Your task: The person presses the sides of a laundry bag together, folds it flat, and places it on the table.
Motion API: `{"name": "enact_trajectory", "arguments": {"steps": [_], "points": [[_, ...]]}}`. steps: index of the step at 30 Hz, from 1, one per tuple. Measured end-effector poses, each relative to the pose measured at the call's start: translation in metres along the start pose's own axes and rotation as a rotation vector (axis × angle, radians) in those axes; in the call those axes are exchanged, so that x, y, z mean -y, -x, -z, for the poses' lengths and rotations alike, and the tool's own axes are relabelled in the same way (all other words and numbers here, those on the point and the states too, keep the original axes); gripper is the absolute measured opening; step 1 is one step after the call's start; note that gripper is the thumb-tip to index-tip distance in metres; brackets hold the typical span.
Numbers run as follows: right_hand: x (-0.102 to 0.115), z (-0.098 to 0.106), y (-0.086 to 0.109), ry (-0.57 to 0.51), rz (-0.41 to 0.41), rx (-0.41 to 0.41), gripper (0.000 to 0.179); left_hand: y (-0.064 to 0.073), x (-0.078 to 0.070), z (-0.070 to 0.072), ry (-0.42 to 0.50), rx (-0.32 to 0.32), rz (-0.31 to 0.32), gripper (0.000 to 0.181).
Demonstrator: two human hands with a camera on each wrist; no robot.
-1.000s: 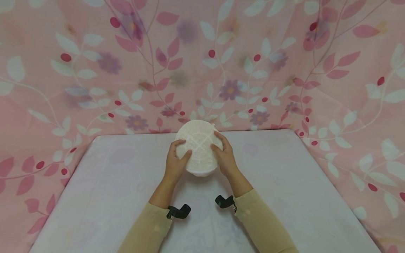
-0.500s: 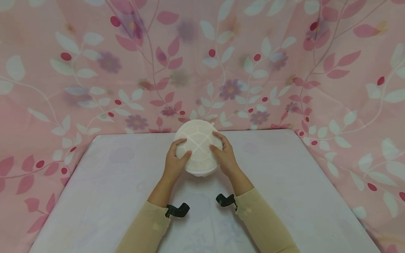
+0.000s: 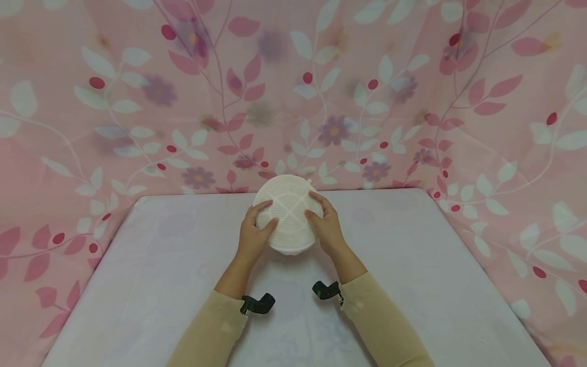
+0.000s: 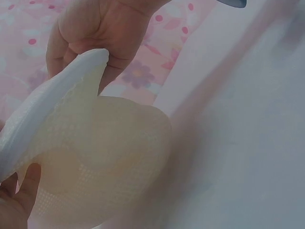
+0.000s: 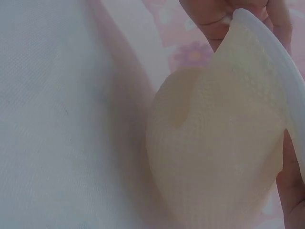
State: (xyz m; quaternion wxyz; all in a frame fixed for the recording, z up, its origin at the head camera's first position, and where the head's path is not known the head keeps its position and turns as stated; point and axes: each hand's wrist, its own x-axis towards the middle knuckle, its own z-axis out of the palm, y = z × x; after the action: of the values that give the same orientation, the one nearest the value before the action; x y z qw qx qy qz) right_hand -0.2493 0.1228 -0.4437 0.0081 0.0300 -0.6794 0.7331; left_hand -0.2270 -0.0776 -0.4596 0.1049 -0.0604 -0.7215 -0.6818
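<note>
A round, cream-white mesh laundry bag (image 3: 289, 206) is held up above the far middle of the table, its face toward me and crossed by seams. My left hand (image 3: 254, 232) grips its left side, the thumb on the mesh face. On the opposite side my right hand (image 3: 328, 228) grips it the same way, with a finger near the upper edge. A soft, bulging underside (image 4: 128, 143) shows in the left wrist view, below a stiff white rim (image 4: 43, 112). In the right wrist view, the bag (image 5: 214, 143) hides part of both hands.
A white-covered table (image 3: 412, 275) spreads around and below the hands. Pink floral cloth (image 3: 367, 102) hangs behind it and down both sides. Each wrist carries a small black camera, the left camera (image 3: 259, 304) and the right camera (image 3: 326, 290).
The bag stays in almost the same place, held by both hands. The left fingertips have slid slightly farther onto the mesh face.
</note>
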Motion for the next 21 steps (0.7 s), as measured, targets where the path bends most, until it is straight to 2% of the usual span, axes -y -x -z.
{"name": "enact_trajectory", "arguments": {"steps": [4,15,21], "points": [[0.0013,-0.0005,-0.0012,-0.036,-0.014,-0.015,0.053,-0.0016,-0.0011,-0.0002,-0.003,-0.001,-0.009,0.049],[0.0028,-0.0006,-0.0021,-0.123,-0.046,0.003,0.056,-0.0035,0.0021,0.0002,0.009,0.01,0.021,0.048],[0.0022,-0.0002,-0.0043,-0.11,-0.042,0.005,0.056,-0.0061,0.0046,-0.0002,-0.014,-0.004,0.011,0.049]]}}
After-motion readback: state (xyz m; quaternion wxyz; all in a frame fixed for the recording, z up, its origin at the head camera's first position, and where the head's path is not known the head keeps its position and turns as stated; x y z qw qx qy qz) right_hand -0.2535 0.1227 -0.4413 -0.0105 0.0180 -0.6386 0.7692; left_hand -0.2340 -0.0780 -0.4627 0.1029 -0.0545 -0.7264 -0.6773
